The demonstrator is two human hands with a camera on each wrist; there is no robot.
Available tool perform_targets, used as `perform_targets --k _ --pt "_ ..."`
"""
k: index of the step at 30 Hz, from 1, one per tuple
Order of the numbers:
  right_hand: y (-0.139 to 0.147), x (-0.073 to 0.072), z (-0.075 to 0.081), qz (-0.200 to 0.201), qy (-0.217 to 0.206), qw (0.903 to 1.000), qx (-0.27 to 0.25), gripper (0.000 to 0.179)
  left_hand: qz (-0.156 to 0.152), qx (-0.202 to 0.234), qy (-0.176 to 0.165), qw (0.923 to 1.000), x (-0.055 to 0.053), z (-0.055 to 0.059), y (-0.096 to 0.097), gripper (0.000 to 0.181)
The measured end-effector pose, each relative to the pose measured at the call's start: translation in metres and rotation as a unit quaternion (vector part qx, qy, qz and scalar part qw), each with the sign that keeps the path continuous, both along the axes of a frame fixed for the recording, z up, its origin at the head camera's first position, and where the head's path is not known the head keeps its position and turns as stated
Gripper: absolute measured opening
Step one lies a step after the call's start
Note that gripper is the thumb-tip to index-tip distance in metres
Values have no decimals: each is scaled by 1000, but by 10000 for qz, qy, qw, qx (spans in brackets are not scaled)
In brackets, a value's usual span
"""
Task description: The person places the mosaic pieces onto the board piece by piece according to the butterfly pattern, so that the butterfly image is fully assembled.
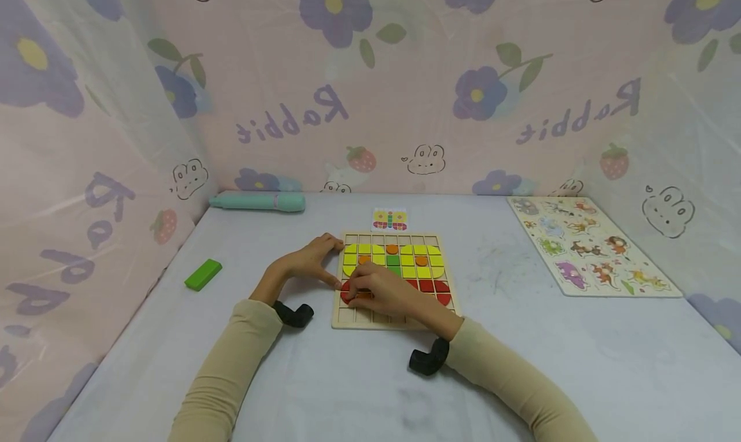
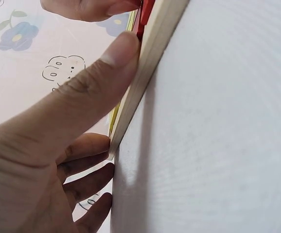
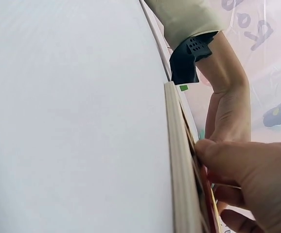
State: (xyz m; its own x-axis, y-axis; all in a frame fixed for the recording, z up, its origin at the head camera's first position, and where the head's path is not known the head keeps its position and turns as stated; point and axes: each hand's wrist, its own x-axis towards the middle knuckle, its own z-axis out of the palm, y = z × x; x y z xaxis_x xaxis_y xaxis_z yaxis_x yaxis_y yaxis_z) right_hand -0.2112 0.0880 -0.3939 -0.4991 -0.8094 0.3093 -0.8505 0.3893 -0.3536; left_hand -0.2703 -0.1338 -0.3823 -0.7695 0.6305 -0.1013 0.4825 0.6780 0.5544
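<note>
A wooden grid board [image 1: 395, 323] lies on the table, filled with yellow, red, green and orange pieces. My left hand [image 1: 309, 260] rests along its left edge, with the thumb [image 2: 123, 51] against the rim near the red pieces and the other fingers by the far corner. Reaching across the board's lower left, my right hand [image 1: 384, 292] has thumb and fingers curled at a rounded red piece [image 1: 345, 293] and seems to pinch it. That hand covers part of the red row. Beyond the board lies a small butterfly pattern card [image 1: 390, 219].
A green block [image 1: 203, 275] lies at the left. Further back on that side is a mint-green tube-shaped object [image 1: 257, 202]. An animal puzzle board [image 1: 596, 246] lies at the right. Patterned cloth [image 1: 393, 107] encloses the table's back and sides.
</note>
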Motion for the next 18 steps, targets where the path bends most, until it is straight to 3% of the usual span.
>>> perform_targets --k 5,8,14,18 --pt "3 -1 3 -14 -309 9995 55 13 22 -48 38 10000 1 -1 0 85" --pt "13 -4 7 -260 -491 9984 112 21 58 -89 11 9999 1 0 1 85" --pt "54 -18 20 -1211 -459 9915 115 34 242 85 -146 9996 1 3 0 84" --pt "89 -30 29 -2013 -217 9788 323 45 581 220 148 9980 0 8 -5 78"
